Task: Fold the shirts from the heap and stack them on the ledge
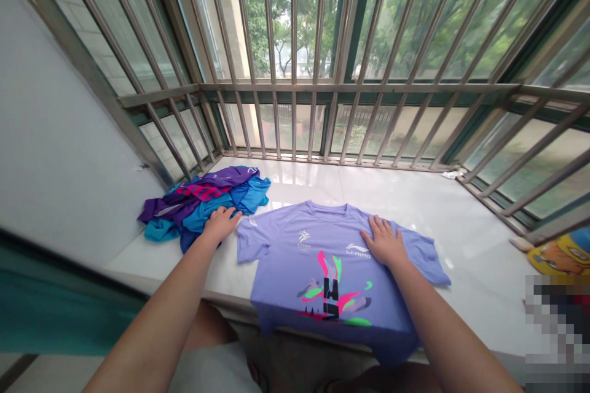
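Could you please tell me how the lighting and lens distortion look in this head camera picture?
In the head view, the steel window bars bow and splay from wide-angle distortion; daylight leaves a soft glare on the white marble sill; the lilac Li-Ning T-shirt looks sharp; a pixelated block obscures the lower right corner.

A home's enclosed balcony — steel security bars across the windows, a white marble ledge, trees outside.
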Tool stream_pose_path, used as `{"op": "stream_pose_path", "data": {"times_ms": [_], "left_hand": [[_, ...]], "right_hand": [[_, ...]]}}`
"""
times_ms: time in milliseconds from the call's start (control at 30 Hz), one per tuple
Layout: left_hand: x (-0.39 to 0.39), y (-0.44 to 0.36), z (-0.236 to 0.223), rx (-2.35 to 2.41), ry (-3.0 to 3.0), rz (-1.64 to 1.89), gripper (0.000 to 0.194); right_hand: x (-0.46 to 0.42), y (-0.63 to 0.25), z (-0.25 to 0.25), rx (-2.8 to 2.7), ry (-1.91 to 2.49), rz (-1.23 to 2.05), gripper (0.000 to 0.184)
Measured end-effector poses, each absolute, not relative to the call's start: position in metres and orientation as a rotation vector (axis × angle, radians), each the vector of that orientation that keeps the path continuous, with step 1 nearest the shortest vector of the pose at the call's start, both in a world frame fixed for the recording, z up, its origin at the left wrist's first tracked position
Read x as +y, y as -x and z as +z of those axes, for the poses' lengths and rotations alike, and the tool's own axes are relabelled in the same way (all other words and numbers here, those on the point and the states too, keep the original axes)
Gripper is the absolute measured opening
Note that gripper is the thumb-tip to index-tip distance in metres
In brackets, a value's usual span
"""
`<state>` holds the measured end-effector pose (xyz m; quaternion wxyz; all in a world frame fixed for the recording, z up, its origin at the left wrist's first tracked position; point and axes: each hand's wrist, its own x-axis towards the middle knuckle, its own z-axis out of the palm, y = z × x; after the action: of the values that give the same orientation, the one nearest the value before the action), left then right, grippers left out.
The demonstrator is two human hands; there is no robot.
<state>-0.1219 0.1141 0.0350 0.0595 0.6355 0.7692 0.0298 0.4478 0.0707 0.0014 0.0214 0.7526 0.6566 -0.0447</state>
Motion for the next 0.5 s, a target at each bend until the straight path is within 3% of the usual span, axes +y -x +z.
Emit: {"op": "stream_pose_path", "data": {"times_ms": [267, 500], "left_hand": [[0.103, 0.118, 0.028, 2.193, -2.074, 0.131, 0.053], [0.099, 0.098, 0.023, 1.680, -1.796, 0.648, 0.039]], "right_hand": [[0.063, -0.458, -0.001, 2.018, -2.353, -0.109, 0.079], [0.063, -0.459, -0.003, 2.029, -2.356, -0.090, 0.079]]}}
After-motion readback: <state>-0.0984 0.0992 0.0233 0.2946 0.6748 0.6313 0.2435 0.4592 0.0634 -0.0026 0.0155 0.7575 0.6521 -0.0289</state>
